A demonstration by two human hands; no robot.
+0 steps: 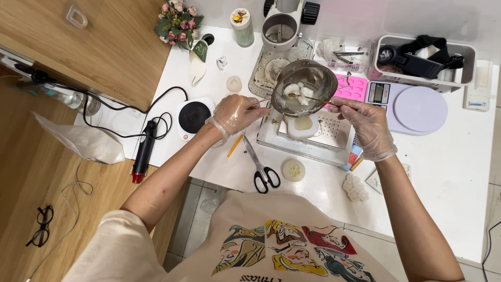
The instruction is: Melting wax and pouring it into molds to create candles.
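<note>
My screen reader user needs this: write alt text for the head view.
Two gloved hands work over a white table: the left hand holds a small metal pot of white lumps, the right hand stirs it with a thin stick. Scissors lie nearby.

A metal bowl (304,87) hangs between the left hand (237,113) and right hand (367,127), above a tray (308,141) holding a mould (302,126). Scissors (261,168) lie before the tray, a hotplate (194,118) to its left. A scale (412,107) sits right of the bowl, a basket (425,60) behind it.
</note>
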